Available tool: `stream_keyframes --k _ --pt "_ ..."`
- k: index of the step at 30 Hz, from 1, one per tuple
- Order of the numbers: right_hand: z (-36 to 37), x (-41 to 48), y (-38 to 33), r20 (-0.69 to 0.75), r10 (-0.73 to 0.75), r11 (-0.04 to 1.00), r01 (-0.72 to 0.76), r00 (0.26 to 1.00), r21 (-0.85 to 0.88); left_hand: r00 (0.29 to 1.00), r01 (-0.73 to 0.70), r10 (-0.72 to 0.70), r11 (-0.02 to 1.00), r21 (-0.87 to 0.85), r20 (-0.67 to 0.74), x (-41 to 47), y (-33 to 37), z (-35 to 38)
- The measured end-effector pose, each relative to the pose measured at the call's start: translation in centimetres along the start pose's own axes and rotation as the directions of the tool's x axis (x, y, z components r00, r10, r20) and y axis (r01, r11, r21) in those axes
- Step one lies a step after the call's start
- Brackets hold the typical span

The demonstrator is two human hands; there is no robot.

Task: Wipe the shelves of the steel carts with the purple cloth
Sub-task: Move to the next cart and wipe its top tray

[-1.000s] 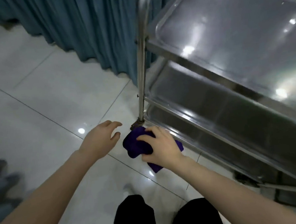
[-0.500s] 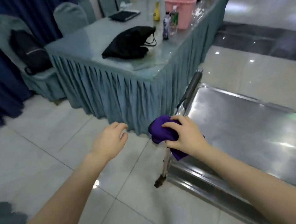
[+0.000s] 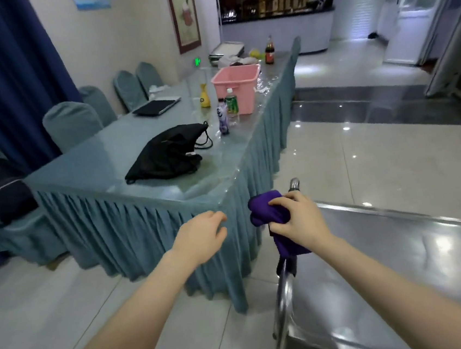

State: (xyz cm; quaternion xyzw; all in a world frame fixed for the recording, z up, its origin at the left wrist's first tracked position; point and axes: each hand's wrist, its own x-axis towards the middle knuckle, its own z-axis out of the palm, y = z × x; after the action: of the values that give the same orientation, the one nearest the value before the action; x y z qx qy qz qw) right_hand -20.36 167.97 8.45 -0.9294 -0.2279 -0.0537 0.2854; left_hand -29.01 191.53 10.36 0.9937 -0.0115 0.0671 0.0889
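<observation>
— Well, where is the purple cloth (image 3: 266,210)?
— Bunched in the right hand (image 3: 300,224), fingers curled round it, at the left edge of the steel cart's top shelf (image 3: 404,269), beside the rail (image 3: 293,184).
— And the left hand (image 3: 201,237)?
— Empty, fingers loosely bent, off the cart. The shelf spreads rightward from the cloth, so the right hand is nearer. Whether cloth touches rail, I can't tell.

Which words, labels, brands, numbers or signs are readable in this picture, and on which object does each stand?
Nothing can be read with certainty.
Blue paper poster, top left: red characters, cut off and blurred.
Small green lit sign, far back: blurred.
Labels on the yellow plastic bottle, the green-labelled clear bottle and the purple bottle: too small.
</observation>
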Motion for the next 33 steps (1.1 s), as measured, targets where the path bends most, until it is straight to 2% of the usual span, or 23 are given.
stream_keyframes --k 2,7,11,17,21,24,27,31,33 --pt "0.0 2.5 0.8 -0.019 0.058 0.998 -0.058 0.998 0.007 0.997 -0.059 0.059 0.998 0.002 0.050 4.3 -0.3 -0.4" --pt "-0.5 8.1 3.2 -0.054 0.184 0.983 -0.185 0.981 -0.015 0.986 -0.159 0.162 0.985 -0.067 0.036 13.9 -1.7 0.0" --pt "-0.3 10.8 5.2 -0.098 0.302 0.950 -0.308 0.948 -0.057 0.955 -0.271 0.281 0.957 -0.100 0.099 20.3 -2.9 2.3" --pt "-0.1 12.3 6.8 -0.266 0.500 0.834 -0.541 0.824 -0.107 0.862 -0.446 0.482 0.869 -0.215 0.158 29.2 -5.3 6.3" --pt "-0.5 12.0 6.7 -0.294 0.619 0.732 -0.671 0.728 -0.118 0.800 -0.522 0.575 0.808 -0.271 0.172 33.9 -4.7 8.1" --pt "-1.6 11.0 7.2 -0.334 0.683 0.659 -0.745 0.649 -0.100 0.735 -0.596 0.666 0.724 -0.348 0.127 37.2 -0.5 8.6" --pt "-3.1 9.7 8.7 -0.381 0.741 0.580 -0.813 0.553 -0.053 0.634 -0.653 0.758 0.630 -0.421 0.153 39.3 5.0 9.5" --pt "-4.8 7.9 12.1 -0.433 0.782 0.499 -0.867 0.448 0.003 0.479 -0.759 0.864 0.497 -0.420 0.156 41.5 12.8 11.6" --pt "-5.4 7.3 13.9 -0.442 0.793 0.475 -0.880 0.420 0.018 0.441 -0.783 0.884 0.464 -0.413 0.156 42.3 15.6 12.4"
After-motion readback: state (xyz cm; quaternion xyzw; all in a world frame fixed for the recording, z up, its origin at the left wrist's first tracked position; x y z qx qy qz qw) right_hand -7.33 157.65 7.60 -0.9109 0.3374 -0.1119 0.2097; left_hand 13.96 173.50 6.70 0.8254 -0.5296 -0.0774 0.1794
